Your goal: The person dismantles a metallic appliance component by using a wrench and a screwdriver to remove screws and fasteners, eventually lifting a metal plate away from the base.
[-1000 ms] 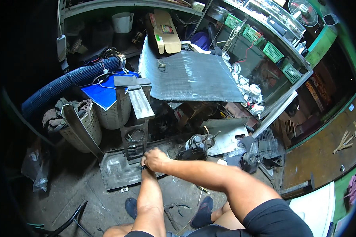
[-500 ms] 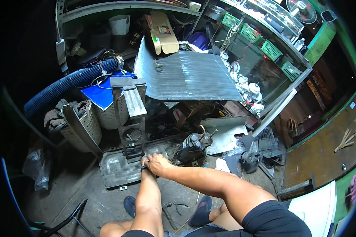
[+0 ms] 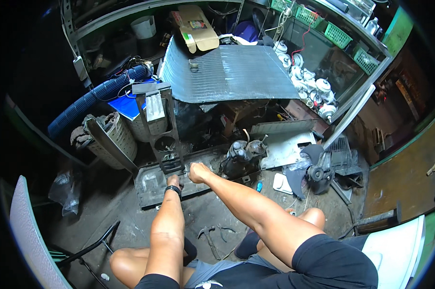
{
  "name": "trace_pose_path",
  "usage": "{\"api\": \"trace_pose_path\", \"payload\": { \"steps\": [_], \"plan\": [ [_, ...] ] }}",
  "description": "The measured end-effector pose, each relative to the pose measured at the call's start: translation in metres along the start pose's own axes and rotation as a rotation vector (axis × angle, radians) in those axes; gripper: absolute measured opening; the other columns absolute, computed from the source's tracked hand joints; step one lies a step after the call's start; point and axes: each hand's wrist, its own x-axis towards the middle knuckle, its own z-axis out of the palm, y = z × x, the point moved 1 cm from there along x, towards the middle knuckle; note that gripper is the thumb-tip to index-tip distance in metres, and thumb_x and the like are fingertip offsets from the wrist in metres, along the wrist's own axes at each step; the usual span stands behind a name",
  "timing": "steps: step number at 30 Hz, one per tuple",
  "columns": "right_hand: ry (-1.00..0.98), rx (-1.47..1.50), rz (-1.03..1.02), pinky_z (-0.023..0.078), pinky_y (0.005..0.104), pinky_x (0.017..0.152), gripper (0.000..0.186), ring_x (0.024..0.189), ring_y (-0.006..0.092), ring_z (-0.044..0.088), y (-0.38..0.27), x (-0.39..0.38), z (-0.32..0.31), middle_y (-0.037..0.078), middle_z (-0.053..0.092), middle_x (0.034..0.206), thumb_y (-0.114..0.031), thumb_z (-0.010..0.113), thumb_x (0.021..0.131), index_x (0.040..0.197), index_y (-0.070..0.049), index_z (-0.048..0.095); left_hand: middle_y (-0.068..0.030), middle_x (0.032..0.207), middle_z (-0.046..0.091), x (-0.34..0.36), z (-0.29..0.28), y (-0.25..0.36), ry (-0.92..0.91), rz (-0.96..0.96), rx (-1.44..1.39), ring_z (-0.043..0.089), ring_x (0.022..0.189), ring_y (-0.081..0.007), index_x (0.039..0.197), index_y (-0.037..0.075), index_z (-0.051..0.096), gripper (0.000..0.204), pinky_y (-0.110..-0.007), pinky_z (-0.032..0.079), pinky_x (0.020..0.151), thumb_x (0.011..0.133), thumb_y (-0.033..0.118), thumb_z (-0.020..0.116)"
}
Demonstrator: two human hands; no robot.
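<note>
My left hand (image 3: 174,181), with a dark band at the wrist, is closed at the foot of an upright metal bracket (image 3: 175,136). Its fingertips are hidden, and whatever they grip cannot be made out. Just right of it, slightly farther off, my right hand (image 3: 198,172) is curled into a fist; its contents are hidden too. Both hands are over a dirty metal base tray (image 3: 152,185), from which the bracket rises. A dark compressor (image 3: 240,152) with a copper-coloured pipe stands on the tray to the right.
A hammer (image 3: 208,237) and pliers (image 3: 225,232) lie on the floor between my feet. A finned metal panel (image 3: 236,72) spans behind the tray. Woven baskets (image 3: 123,139) stand left; a fan motor with blades (image 3: 316,172) lies right. A black tubular frame (image 3: 94,257) is near left.
My hands, together before, have come apart, the right one moving up and right of the left. The view has shifted, bringing a pale panel into the left edge.
</note>
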Motion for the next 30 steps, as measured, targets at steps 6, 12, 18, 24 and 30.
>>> {"api": "trace_pose_path", "payload": {
  "steps": [6,12,18,24,30],
  "plan": [
    [-0.04,-0.042,0.076,0.056,0.0486,0.096,0.03,0.114,0.0453,0.068,0.022,-0.009,0.0,0.034,0.07,0.112,-0.015,0.061,0.088,0.102,0.008,0.075,-0.0111,0.089,0.064,-0.062,0.016,0.008,0.014,0.069,0.249,0.058,0.069,-0.0237,0.1,0.0,0.07,0.022,-0.041,0.047,0.055,0.09,0.012,0.055],
    [-0.139,-0.04,0.11,0.055,0.0444,0.102,0.032,0.124,0.0396,0.066,0.009,-0.006,0.0,0.029,0.069,0.126,-0.006,0.063,0.085,0.113,0.001,0.077,-0.0117,0.1,0.065,-0.055,-0.018,0.003,0.103,0.071,0.33,0.059,0.079,-0.025,0.115,0.001,0.068,0.029,-0.04,0.053,0.059,0.096,0.017,0.054],
    [-0.167,-0.063,0.111,0.057,0.0456,0.095,0.03,0.116,0.0422,0.069,0.039,-0.011,0.006,0.03,0.071,0.115,-0.016,0.059,0.089,0.103,0.003,0.077,-0.008,0.071,0.049,-0.052,0.004,-0.052,0.008,-0.014,0.329,0.048,0.055,-0.0214,0.102,0.002,0.07,0.021,-0.036,0.043,0.048,0.094,0.015,0.056],
    [-0.197,-0.031,0.093,0.055,0.0447,0.099,0.032,0.121,0.0419,0.066,0.001,0.008,-0.017,0.03,0.069,0.121,-0.019,0.062,0.092,0.111,0.002,0.076,-0.0125,0.072,0.054,-0.045,-0.025,-0.034,-0.004,0.064,0.438,0.055,0.056,-0.0259,0.108,0.003,0.067,0.02,-0.04,0.048,0.05,0.095,0.015,0.057],
    [-0.181,-0.061,0.121,0.056,0.0438,0.098,0.03,0.119,0.0401,0.068,0.03,0.003,-0.004,0.029,0.07,0.12,-0.016,0.061,0.089,0.108,0.001,0.078,-0.0058,0.064,0.047,-0.097,0.008,-0.052,-0.106,-0.145,0.396,0.05,0.05,-0.0194,0.116,0.006,0.069,0.029,-0.031,0.046,0.044,0.101,0.017,0.046]
  ]
}}
